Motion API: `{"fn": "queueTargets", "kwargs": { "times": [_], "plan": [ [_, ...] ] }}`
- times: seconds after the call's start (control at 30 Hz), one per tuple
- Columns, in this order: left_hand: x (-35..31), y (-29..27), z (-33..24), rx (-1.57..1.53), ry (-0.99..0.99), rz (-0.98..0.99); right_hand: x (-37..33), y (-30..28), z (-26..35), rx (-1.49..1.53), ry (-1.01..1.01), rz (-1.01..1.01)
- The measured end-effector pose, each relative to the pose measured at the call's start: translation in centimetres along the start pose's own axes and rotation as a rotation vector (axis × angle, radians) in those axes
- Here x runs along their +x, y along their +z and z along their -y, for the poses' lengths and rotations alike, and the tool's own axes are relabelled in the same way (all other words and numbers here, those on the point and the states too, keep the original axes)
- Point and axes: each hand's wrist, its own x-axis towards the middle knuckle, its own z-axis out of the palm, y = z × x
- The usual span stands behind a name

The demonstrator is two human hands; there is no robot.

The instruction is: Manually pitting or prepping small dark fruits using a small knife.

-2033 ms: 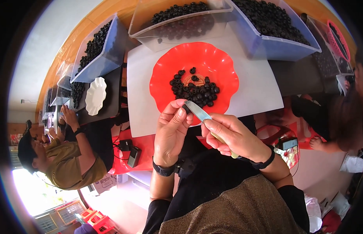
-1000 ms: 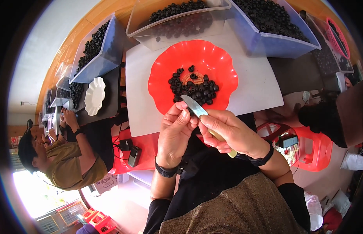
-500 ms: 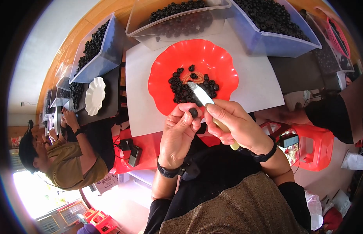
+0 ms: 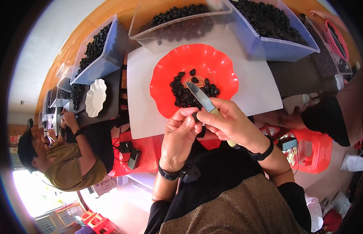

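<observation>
Between the thumb and fingers of my left hand [image 4: 177,130] is a small round black piece [image 4: 195,116], partly covered by the fingers. My right hand [image 4: 236,124] grips a knife [image 4: 203,98] by its pale yellow handle, the blade slanting up and left over the bowl. The tip of my right thumb meets the black piece. Beyond both hands stands a red bowl with a wavy rim [image 4: 160,84]. A heap of small black rounded pieces [image 4: 184,96], some with a visible hole, lies inside it.
A white sheet [image 4: 261,93] lies under the bowl. Behind are a clear bin [image 4: 150,43] and a blue bin [image 4: 279,48] holding black pieces. On the left stand a white scalloped dish [image 4: 95,97] and a seated person [image 4: 68,156]. A red stool [image 4: 316,152] is at right.
My right thumb has come left onto the black piece, and the knife has shifted slightly down and left. The whole view has moved a little.
</observation>
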Motion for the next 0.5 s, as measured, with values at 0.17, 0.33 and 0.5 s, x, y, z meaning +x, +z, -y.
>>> {"fn": "queueTargets", "kwargs": {
  "times": [0.17,0.33,0.5],
  "plan": [
    [0.2,-0.9,0.3,-0.034,-0.003,0.087,-0.2,0.3,0.8,0.066,0.030,0.035],
    [0.3,-0.4,0.0,-0.049,0.001,0.089,-0.2,-0.3,0.0,0.015,0.028,0.003],
    [0.2,-0.4,-0.1,-0.067,0.012,0.035,-1.1,1.4,-1.2,-0.906,-0.617,-0.390]
  ]
}}
